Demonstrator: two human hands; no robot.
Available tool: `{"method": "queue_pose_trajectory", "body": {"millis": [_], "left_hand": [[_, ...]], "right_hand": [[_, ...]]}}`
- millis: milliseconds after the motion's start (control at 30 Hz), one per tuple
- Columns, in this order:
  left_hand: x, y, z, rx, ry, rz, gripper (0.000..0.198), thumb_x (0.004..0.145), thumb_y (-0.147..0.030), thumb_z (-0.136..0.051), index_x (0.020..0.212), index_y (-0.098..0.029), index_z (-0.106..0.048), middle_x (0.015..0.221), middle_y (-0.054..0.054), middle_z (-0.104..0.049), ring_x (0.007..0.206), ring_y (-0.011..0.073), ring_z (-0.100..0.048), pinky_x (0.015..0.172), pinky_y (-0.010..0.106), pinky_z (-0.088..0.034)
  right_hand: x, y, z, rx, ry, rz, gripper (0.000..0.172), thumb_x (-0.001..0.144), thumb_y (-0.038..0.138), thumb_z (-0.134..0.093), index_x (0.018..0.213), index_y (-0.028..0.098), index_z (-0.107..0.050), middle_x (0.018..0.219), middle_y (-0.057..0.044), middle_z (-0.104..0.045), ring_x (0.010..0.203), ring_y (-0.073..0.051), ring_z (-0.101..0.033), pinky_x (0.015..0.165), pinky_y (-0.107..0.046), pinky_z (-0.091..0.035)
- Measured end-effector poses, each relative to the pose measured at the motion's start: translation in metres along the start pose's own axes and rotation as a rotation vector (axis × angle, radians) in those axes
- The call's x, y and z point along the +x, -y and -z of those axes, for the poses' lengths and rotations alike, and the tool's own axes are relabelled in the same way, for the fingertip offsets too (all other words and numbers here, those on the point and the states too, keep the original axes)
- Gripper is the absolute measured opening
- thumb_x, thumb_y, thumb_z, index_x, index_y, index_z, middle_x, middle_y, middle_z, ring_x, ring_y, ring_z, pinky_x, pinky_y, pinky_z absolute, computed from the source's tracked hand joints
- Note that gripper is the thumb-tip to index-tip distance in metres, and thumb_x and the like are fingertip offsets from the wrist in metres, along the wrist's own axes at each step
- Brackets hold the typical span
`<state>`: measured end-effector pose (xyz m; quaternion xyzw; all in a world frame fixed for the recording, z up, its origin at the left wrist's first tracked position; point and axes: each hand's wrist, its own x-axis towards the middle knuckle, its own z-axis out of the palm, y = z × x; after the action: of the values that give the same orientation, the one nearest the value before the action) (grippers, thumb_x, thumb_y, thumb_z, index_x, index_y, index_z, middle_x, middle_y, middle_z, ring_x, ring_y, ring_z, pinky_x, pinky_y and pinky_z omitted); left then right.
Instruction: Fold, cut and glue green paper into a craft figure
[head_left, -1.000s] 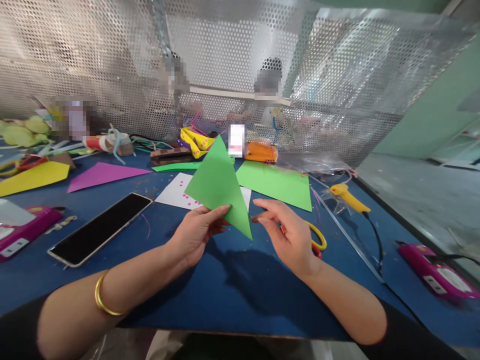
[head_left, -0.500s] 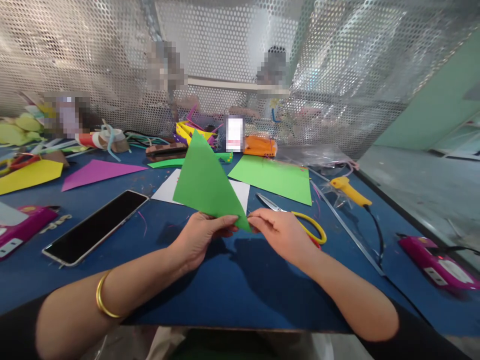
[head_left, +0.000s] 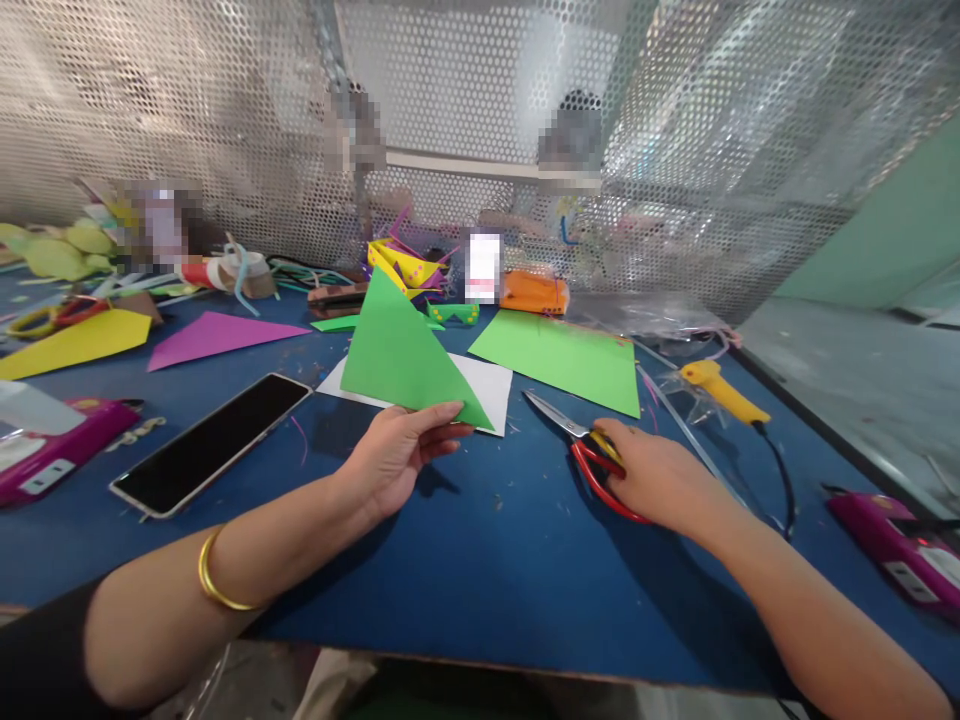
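My left hand (head_left: 401, 450) pinches the lower edge of a green folded sheet of paper (head_left: 405, 355), thumb on top and fingers beneath. The sheet is a pointed, roughly triangular shape and stands tilted above the table. Over to the right, my right hand (head_left: 652, 475) has its fingers closed around the handles of a pair of scissors (head_left: 561, 418) with red and yellow grips. The scissors' blades point away to the upper left. Part of the handles is hidden by the hand. Behind the green paper, a white sheet (head_left: 487, 385) lies on the blue table (head_left: 480, 570).
Near my left forearm lies a phone (head_left: 217, 440). Farther off are purple paper (head_left: 221, 340), yellow paper (head_left: 82, 340) and a light green sheet (head_left: 562, 360). On the right are a yellow glue gun (head_left: 724, 392) with its cable and a magenta device (head_left: 896, 545). Perforated metal sheeting (head_left: 465, 90) closes the back.
My right hand has let go of the green paper's corner, moved right and closed on the scissors' handles. My left hand still holds the paper, a little lower at its right tip.
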<state>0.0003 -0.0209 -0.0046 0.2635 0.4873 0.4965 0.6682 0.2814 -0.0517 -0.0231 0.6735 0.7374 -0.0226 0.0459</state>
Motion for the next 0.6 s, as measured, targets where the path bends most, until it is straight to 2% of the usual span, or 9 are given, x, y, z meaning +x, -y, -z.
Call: {"method": "queue_pose_trajectory", "body": {"millis": [100,167,233,333,400,500,600], "left_hand": [[0.003,-0.001,0.001,-0.027,-0.009,-0.022,0.007,0.07,-0.009,-0.079,0.074,-0.011,-0.073,0.077,0.007,-0.077,0.064,0.0138,-0.071,0.052,0.018,-0.054],[0.005,-0.001,0.002,-0.039,-0.015,-0.028,0.006,0.071,-0.009,-0.078,0.074,-0.011,-0.073,0.077,0.007,-0.077,0.065,0.0138,-0.071,0.053,0.019,-0.054],[0.005,0.0,0.001,-0.043,-0.019,-0.026,0.005,0.071,-0.009,-0.078,0.074,-0.01,-0.074,0.076,0.007,-0.076,0.064,0.0137,-0.071,0.053,0.019,-0.054],[0.004,0.003,0.0,-0.033,-0.021,-0.015,0.005,0.069,-0.009,-0.078,0.072,-0.009,-0.074,0.072,0.006,-0.075,0.06,0.0128,-0.07,0.049,0.018,-0.051],[0.003,0.005,0.0,-0.019,-0.022,-0.006,0.006,0.068,-0.009,-0.079,0.069,-0.008,-0.074,0.066,0.005,-0.073,0.058,0.012,-0.068,0.048,0.017,-0.05],[0.002,0.008,0.0,0.001,-0.018,0.007,0.007,0.068,-0.01,-0.08,0.066,-0.007,-0.074,0.061,0.005,-0.071,0.055,0.0117,-0.066,0.05,0.018,-0.051],[0.001,0.01,0.0,0.018,-0.01,0.032,0.007,0.068,-0.01,-0.08,0.069,-0.005,-0.075,0.062,0.007,-0.071,0.055,0.012,-0.066,0.051,0.019,-0.052]], "right_hand": [[-0.007,-0.004,0.0,0.249,-0.114,-0.057,0.043,0.082,0.025,-0.057,0.125,0.021,-0.057,0.081,-0.008,-0.071,0.071,-0.027,-0.067,0.061,-0.034,-0.044],[-0.011,-0.002,0.006,0.622,-0.232,-0.035,0.039,0.084,0.034,-0.058,0.122,0.023,-0.057,0.082,-0.006,-0.07,0.067,-0.024,-0.067,0.06,-0.034,-0.048],[-0.01,0.01,0.016,1.041,-0.272,0.041,0.039,0.083,0.041,-0.062,0.117,0.023,-0.057,0.089,-0.005,-0.07,0.065,-0.02,-0.067,0.059,-0.034,-0.052],[0.004,0.044,0.031,1.367,-0.177,0.06,0.043,0.073,0.041,-0.075,0.107,0.019,-0.059,0.081,-0.003,-0.069,0.056,-0.016,-0.062,0.054,-0.032,-0.053],[0.016,0.069,0.034,1.51,-0.077,0.049,0.049,0.065,0.036,-0.08,0.106,0.019,-0.056,0.089,-0.004,-0.07,0.054,-0.014,-0.063,0.052,-0.03,-0.053],[0.028,0.095,0.028,1.533,0.057,0.008,0.044,0.065,0.031,-0.078,0.1,0.018,-0.056,0.081,0.0,-0.066,0.047,-0.01,-0.059,0.046,-0.026,-0.05],[0.029,0.102,0.018,1.546,0.039,-0.016,0.043,0.065,0.03,-0.076,0.101,0.018,-0.056,0.077,0.003,-0.062,0.043,-0.007,-0.055,0.042,-0.023,-0.046]]}}
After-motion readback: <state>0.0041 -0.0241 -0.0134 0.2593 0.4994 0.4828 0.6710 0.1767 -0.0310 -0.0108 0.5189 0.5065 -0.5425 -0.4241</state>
